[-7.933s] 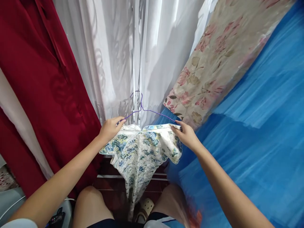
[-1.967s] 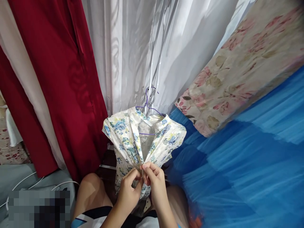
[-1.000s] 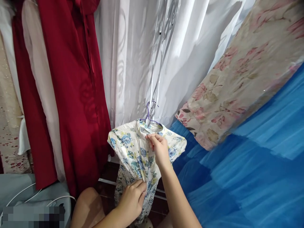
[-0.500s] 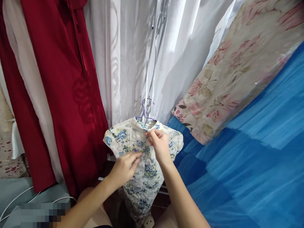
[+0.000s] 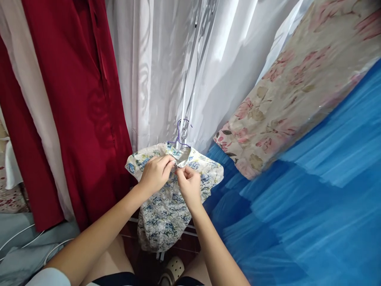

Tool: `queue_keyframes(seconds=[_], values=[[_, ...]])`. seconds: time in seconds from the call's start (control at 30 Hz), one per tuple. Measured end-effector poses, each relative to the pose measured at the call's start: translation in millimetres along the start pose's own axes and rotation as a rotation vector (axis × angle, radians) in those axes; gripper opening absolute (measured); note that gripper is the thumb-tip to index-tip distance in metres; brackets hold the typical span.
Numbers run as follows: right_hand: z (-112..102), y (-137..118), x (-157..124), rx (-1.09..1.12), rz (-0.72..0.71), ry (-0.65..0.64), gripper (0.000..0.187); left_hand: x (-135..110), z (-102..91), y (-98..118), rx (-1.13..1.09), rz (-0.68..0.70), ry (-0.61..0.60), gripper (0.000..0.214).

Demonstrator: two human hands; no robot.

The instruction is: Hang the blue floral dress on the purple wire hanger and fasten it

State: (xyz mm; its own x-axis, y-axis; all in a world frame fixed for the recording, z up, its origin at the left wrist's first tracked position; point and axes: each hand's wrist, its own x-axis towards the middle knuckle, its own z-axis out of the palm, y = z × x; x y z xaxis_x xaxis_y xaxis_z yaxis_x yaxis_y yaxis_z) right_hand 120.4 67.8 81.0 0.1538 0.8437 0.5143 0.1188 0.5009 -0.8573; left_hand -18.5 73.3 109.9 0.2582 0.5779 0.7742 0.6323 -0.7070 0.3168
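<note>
A white shirt with blue and yellow flowers (image 5: pixel 166 222) hangs on a thin purple hanger (image 5: pixel 178 133) in front of me. My left hand (image 5: pixel 157 171) pinches the left edge of its collar opening. Just beside it, my right hand (image 5: pixel 189 182) pinches the right edge below the collar. Both sets of fingertips nearly meet at the front of the neck, where the collar stands a little apart. Whatever small fastening lies between the fingertips is too small to make out.
Red garments (image 5: pixel 74 99) hang on the left and a white curtain (image 5: pixel 166 79) behind. A pink-flowered cloth (image 5: pixel 268 115) and blue layered tulle (image 5: pixel 312 206) fill the right. Below are a beige clog (image 5: pixel 174 268) and a grey surface with white cables (image 5: pixel 22 234).
My left hand has risen from the shirt's front to the collar and now pinches it. The right hand has shifted slightly left and down, still at the collar. The shirt's lower part swung left.
</note>
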Motion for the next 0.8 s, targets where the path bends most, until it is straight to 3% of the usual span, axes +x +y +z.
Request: queue_keyframes(seconds=[0.27,0.4,0.5,0.6,0.7,0.8], values=[[10,9,5,0.021,0.085,-0.006,0.023,5,-2.2,1,-0.21,-0.096,0.121,0.018],[8,27,-5,0.008,0.177,-0.038,0.022,14,-14.7,-8,-0.347,-0.155,0.284,0.019],[5,39,-20,0.02,0.209,-0.071,0.022,20,-27.7,-37,-0.454,-0.261,0.414,0.02],[2,39,-34,0.04,0.229,-0.11,0.021,18,-33.7,-80,-0.688,-0.404,0.564,0.018],[4,31,-42,0.081,0.248,-0.158,0.021,3,-28.6,-118,-0.981,-0.65,0.763,0.009],[9,30,-47,0.119,0.274,-0.184,0.02,-15,-14.9,-137,-1.118,-0.874,0.829,0.007]])
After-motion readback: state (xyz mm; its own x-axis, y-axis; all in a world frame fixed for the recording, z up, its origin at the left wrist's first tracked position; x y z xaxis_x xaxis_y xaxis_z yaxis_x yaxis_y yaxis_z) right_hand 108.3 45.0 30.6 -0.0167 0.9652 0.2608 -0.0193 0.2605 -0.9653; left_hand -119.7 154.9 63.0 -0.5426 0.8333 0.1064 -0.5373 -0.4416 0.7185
